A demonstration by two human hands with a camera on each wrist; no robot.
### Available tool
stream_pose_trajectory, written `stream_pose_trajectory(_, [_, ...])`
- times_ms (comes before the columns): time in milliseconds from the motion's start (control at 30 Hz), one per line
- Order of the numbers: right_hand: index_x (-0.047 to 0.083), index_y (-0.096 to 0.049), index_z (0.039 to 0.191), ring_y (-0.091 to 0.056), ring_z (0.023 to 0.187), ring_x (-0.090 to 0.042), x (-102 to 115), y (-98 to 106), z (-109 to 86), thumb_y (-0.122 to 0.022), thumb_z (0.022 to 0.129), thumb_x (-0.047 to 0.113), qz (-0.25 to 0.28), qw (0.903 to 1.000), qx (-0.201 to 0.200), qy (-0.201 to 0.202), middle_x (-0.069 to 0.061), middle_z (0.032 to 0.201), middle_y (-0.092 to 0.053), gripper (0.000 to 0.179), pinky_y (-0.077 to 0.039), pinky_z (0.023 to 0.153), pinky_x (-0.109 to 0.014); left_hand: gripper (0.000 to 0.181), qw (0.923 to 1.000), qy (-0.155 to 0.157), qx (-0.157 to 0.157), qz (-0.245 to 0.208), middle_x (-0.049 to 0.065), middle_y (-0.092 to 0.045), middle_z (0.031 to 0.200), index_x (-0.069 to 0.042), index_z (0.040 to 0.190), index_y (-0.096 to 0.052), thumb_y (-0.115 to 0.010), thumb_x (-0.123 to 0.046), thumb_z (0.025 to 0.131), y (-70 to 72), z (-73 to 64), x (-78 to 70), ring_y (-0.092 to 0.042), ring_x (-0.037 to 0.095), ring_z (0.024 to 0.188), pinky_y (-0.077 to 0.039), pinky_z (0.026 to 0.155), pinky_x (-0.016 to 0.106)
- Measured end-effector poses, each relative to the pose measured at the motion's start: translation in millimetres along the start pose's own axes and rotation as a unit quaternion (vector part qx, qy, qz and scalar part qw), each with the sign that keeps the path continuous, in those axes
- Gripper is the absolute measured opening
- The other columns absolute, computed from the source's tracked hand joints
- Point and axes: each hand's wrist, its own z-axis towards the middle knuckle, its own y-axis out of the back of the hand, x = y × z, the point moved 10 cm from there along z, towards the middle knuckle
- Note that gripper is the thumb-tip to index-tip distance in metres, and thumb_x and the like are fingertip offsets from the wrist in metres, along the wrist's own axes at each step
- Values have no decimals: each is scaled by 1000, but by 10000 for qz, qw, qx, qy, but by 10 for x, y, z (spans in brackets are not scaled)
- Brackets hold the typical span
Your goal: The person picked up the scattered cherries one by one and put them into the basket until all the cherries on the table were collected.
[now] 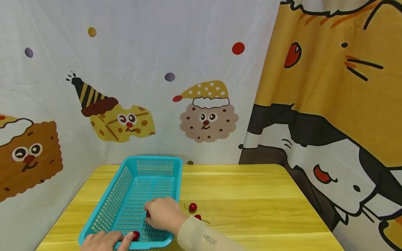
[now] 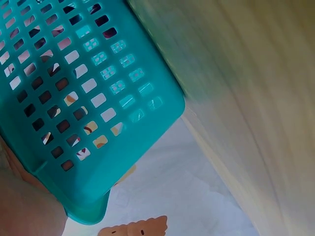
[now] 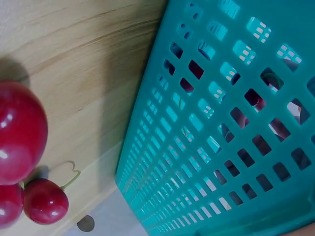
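A blue plastic basket point(image 1: 103, 195) with slotted walls stands on the wooden table. My right hand point(image 1: 164, 213) reaches over its right side and pinches a dark red cherry point(image 1: 148, 213) above the basket floor, with the fingers covering most of the fruit. At the near left corner, my left hand point(image 1: 105, 240) grips the basket's rim. Beside the left thumb, another cherry point(image 1: 135, 236) lies inside against the near wall. To the right of the basket, a cherry with a stem point(image 1: 193, 207) rests on the table; a second cherry point(image 1: 198, 217) is partly behind the right sleeve.
The right wrist view shows three cherries outside the basket, including a large-looking near one point(image 3: 19, 132). The wooden table point(image 1: 251, 198) extends to the right of them. Behind it hangs a printed cloth point(image 1: 204, 35) with cartoon figures.
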Motion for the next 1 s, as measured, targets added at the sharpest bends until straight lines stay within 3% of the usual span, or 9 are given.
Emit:
stream_pose_trajectory(267, [39,-73,119,-60,76,3,1,-61,23,-74,99,52,-99,9999,-20,18,20,97,-74,24,-56,73,-23,47,9998,-117,-148,-26,-23,-21,58,-41,60,-43,-82,-43,86,-8,-14,9,-17,-5,55,-18,59,24])
stream_pose_trajectory(1000, [38,-73,117,-61,73,2,9,-44,10,-74,98,52,-151,9999,51,0,19,96,-74,24,-56,71,-23,46,9998,-58,-181,-66,-23,-20,59,-40,61,-43,-79,-44,89,-7,-24,26,-16,-4,56,-18,59,25])
